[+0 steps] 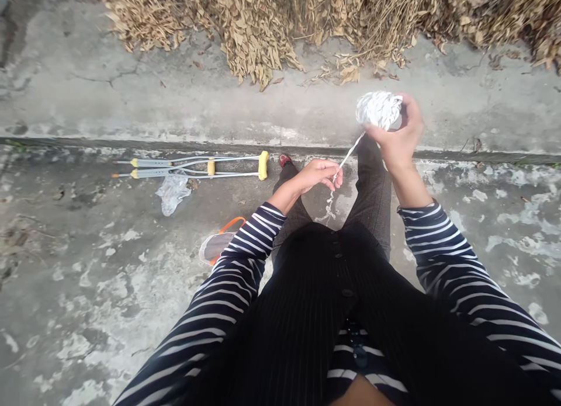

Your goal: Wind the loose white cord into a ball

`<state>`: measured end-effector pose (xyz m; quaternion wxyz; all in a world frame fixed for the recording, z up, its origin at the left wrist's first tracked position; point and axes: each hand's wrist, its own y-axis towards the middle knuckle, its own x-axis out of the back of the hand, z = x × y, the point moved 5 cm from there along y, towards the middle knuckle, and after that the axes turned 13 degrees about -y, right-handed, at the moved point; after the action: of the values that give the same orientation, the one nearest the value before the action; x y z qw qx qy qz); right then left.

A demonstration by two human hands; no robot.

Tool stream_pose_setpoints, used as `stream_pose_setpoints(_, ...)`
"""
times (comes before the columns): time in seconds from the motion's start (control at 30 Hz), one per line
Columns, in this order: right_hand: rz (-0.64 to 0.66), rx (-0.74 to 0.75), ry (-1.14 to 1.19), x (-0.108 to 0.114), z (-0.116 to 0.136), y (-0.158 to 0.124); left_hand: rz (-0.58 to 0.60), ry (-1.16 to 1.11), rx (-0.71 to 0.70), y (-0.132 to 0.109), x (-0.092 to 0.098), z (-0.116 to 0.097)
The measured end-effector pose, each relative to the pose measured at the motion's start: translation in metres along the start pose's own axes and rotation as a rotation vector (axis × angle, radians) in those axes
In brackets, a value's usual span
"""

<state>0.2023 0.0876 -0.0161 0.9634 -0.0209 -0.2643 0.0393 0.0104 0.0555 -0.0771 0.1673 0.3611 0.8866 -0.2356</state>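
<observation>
From my end of the feed I count two hands: one left hand (322,175) and one right hand (403,134). I get one rope bundle (379,109) and one strand (350,153). On the crutches (151,173) I count two tips (114,175), one grip (211,167) and one pad (263,165). I also make out one plastic bag (172,193), one shoe (284,159), two sleeves (234,271), two trouser legs (372,190) and one vest (307,301). The leaves (258,38) are too many for me to count.
</observation>
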Motion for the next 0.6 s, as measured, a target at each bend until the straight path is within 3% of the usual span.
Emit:
stream_pose_setpoints(0.07,-0.275,0.102,-0.167,0.016,0.005,0.001,0.031,0.008,0.006,-0.001,-0.001,-0.003)
stream_pose_setpoints(0.13,-0.336,0.199,-0.352,0.015,0.004,0.002,0.048,0.011,-0.015,-0.003,-0.002,-0.01)
stream_pose_setpoints(0.27,-0.144,0.304,-0.613,-0.009,-0.016,0.0,0.031,0.054,-0.072,-0.005,-0.002,-0.031)
stream_pose_setpoints(0.4,0.08,0.231,-0.694,-0.026,-0.029,-0.013,-0.012,0.158,-0.036,-0.001,0.003,-0.037)
stream_pose_setpoints(0.5,0.325,0.121,-0.64,-0.028,-0.029,-0.022,-0.021,0.252,-0.016,0.006,0.006,-0.035)
stream_pose_setpoints(0.6,0.595,-0.011,-0.383,-0.025,-0.03,-0.031,0.019,0.342,-0.013,0.012,0.003,-0.034)
